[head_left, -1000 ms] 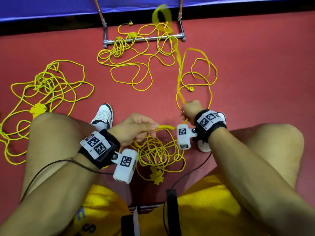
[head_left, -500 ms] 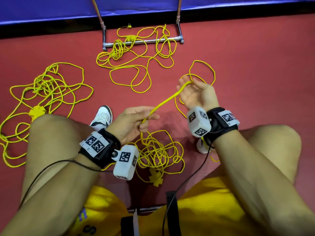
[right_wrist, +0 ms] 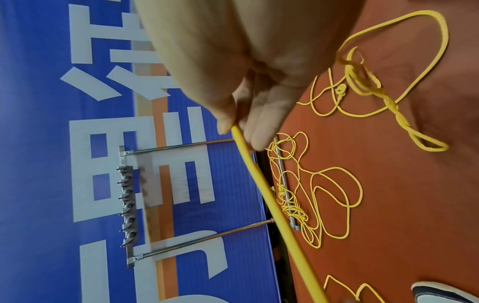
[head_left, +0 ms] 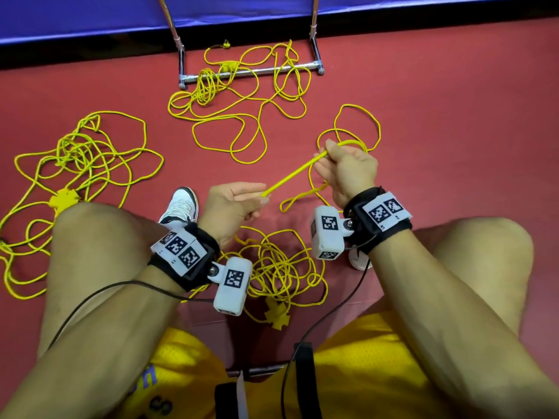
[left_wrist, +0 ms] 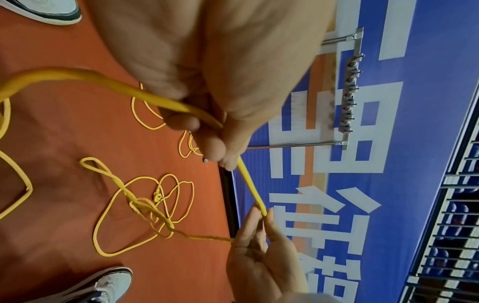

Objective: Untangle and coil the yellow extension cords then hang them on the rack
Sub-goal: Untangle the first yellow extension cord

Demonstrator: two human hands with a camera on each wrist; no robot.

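Now holding a taut stretch of yellow cord point(head_left: 292, 176) at frame centre, left hand point(head_left: 233, 207) pinching one end, right hand point(head_left: 348, 169) curling fingers round the other, likely keeping tension for working out a twist. Trailing down to a tangled pile point(head_left: 281, 267) at lower centre. Leaving other tangles at left point(head_left: 81, 158) and across the rack base point(head_left: 251, 72) at upper centre. Offering bare red floor point(head_left: 453, 122) at right for spreading loops.
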